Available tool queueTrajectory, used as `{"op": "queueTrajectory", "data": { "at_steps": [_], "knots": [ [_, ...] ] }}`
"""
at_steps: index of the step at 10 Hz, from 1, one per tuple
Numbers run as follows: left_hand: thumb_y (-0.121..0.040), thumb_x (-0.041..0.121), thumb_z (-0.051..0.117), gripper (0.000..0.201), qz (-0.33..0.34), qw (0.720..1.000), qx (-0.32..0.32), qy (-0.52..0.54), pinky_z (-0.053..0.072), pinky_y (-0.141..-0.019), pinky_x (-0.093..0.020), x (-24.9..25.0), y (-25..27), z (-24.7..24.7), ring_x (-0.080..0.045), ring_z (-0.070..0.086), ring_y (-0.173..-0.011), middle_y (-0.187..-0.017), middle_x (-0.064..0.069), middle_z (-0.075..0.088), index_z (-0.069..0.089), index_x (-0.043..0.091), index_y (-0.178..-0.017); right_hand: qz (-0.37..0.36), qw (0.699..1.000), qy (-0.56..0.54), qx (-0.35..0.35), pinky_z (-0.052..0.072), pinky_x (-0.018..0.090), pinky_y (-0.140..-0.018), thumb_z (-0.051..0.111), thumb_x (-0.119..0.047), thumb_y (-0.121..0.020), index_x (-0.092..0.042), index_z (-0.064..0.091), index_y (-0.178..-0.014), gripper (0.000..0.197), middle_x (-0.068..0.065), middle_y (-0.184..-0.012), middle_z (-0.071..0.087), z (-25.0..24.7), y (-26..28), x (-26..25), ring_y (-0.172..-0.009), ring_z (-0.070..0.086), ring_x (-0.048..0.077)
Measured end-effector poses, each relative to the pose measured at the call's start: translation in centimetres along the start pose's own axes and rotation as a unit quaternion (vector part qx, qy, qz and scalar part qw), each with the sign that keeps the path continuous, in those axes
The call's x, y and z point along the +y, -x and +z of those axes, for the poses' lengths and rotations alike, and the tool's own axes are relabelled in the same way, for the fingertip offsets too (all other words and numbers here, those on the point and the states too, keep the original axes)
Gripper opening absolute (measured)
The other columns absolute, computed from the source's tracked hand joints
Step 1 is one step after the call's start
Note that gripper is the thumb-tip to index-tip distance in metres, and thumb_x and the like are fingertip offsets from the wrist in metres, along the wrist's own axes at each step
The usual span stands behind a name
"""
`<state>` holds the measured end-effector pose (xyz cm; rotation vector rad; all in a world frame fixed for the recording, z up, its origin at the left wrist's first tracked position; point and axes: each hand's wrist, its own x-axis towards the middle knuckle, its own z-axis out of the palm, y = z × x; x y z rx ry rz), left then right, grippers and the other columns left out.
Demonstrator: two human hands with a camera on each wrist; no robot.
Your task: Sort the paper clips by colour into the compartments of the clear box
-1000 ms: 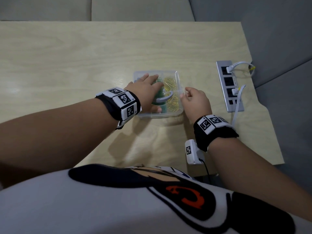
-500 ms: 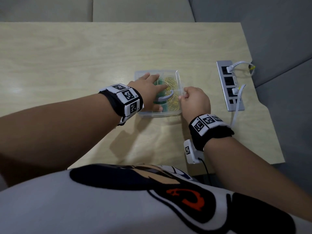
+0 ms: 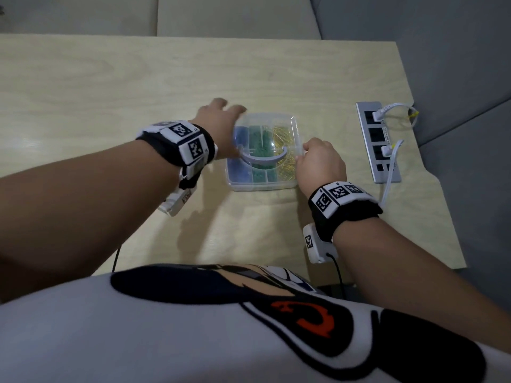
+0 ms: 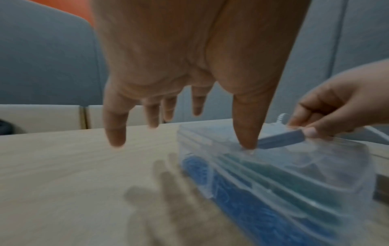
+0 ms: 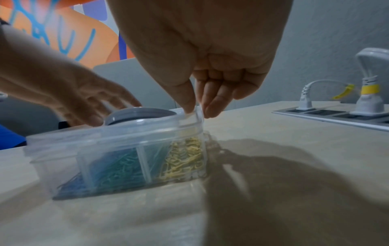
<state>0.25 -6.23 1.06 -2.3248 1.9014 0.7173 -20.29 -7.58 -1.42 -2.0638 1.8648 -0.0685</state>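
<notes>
1. Left hand [image 3: 218,125]: motion-blurred in head view, fingertips smeared; can't tell if they touch the tabletop [image 3: 138,87] beyond the clear box [image 3: 262,185].
2. Left wrist view: box near corner soft, blue clips [image 4: 242,196] just a smear under the thumb.
3. Right hand [image 3: 318,161] hides the box's right edge; whatever it pinches is clear plastic, unreadable.
4. Yellow clips [image 5: 185,159] partly behind its fingers, indiv. clips too small to count.

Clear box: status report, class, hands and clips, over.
Left hand open, thumb on lid. Right hand pinching the clear box at its right-edge tab. Blue, green, yellow clips sorted inside. Nothing obstructing.
</notes>
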Motion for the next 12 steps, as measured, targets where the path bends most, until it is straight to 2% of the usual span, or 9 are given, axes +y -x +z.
{"op": "queueTrajectory", "data": {
  "at_steps": [1,2,4,5,6,7,9,10,12],
  "knots": [
    [-0.071,0.055,0.076,0.067,-0.108,0.993,-0.047,-0.028,0.047,-0.065,-0.034,-1.1,0.4,-0.3,-0.025,0.058,-0.081,-0.096,-0.012,0.059,0.055,0.007,-0.113,0.019,1.0,-0.006,-0.006,0.045,0.04,-0.087,0.049,-0.02,-0.096,-0.01,0.055,-0.119,0.026,0.013,-0.119,0.055,0.2,-0.1,-0.2,-0.104,0.057,0.033],
    [-0.083,0.054,0.064,0.044,-0.127,0.986,-0.108,-0.025,0.034,-0.049,-0.022,-0.6,0.1,0.1,-0.013,0.049,-0.053,-0.069,-0.002,0.063,0.069,0.01,-0.078,0.026,1.0,-0.003,-0.006,0.045,0.04,-0.087,0.048,-0.019,-0.096,-0.01,0.054,-0.12,0.026,0.013,-0.12,0.054,0.3,-0.2,-0.2,-0.105,0.057,0.033],
    [-0.08,0.05,0.069,0.045,-0.13,0.987,-0.074,-0.055,0.047,-0.067,-0.026,-0.4,-0.7,0.9,-0.021,0.062,-0.066,-0.087,-0.008,0.074,0.074,0.006,-0.085,0.025,0.999,0.023,-0.005,0.044,0.037,-0.084,0.048,-0.015,-0.096,-0.01,0.053,-0.119,0.024,0.013,-0.119,0.054,0.5,-0.2,-0.3,-0.103,0.057,0.033],
    [-0.082,0.035,0.071,0.035,-0.111,0.99,-0.057,-0.062,0.046,-0.062,-0.028,0.4,-0.8,0.6,-0.018,0.053,-0.052,-0.068,-0.006,0.064,0.062,0.007,-0.064,0.017,0.999,0.043,-0.005,0.043,0.037,-0.083,0.049,-0.013,-0.095,-0.009,0.052,-0.118,0.024,0.013,-0.118,0.054,0.5,-0.2,-0.3,-0.101,0.057,0.033],
    [-0.083,0.029,0.071,0.04,-0.095,0.991,-0.048,-0.076,0.04,-0.054,-0.028,1.1,-0.4,-0.1,-0.015,0.043,-0.046,-0.056,-0.002,0.05,0.05,0.01,-0.054,0.008,0.998,0.062,-0.005,0.044,0.037,-0.084,0.05,-0.013,-0.094,-0.009,0.053,-0.117,0.023,0.013,-0.117,0.055,0.3,-0.2,-0.4,-0.1,0.058,0.033],
    [-0.084,0.028,0.069,0.039,-0.09,0.992,-0.043,-0.074,0.041,-0.054,-0.027,0.7,-0.5,0.1,-0.015,0.043,-0.047,-0.059,-0.003,0.051,0.05,0.01,-0.055,0.007,0.998,0.065,0.0,0.044,0.038,-0.084,0.05,-0.014,-0.094,-0.01,0.053,-0.117,0.023,0.012,-0.117,0.056,0.4,-0.2,-0.4,-0.101,0.058,0.032],
    [-0.085,0.029,0.067,0.037,-0.067,0.997,0.012,-0.044,0.042,-0.056,-0.029,0.3,-1.5,0.3,-0.022,0.05,-0.057,-0.063,-0.005,0.055,0.052,0.009,-0.058,0.021,0.999,0.048,0.006,0.041,0.037,-0.082,0.048,-0.015,-0.095,-0.01,0.051,-0.118,0.024,0.012,-0.118,0.055,0.4,-1.3,-0.1,-0.101,0.058,0.033],
    [-0.086,0.036,0.065,0.041,-0.063,0.997,0.015,-0.047,0.042,-0.056,-0.03,0.2,-1.5,0.2,-0.02,0.049,-0.052,-0.059,-0.005,0.054,0.054,0.009,-0.058,0.035,0.998,0.047,-0.005,0.039,0.036,-0.081,0.045,-0.019,-0.095,-0.011,0.051,-0.118,0.025,0.011,-0.117,0.055,-0.3,-1.8,0.0,-0.1,0.058,0.032],
    [-0.098,0.042,0.039,0.05,-0.069,0.997,0.01,-0.021,0.049,-0.067,-0.034,-0.8,-1.0,-0.3,-0.029,0.065,-0.076,-0.086,-0.012,0.071,0.067,0.002,-0.089,0.035,0.997,0.054,-0.034,0.042,0.039,-0.083,0.034,-0.043,-0.099,-0.012,0.053,-0.115,0.04,0.01,-0.114,0.059,-2.0,-1.8,0.7,-0.096,0.057,0.031]
  ]
}}
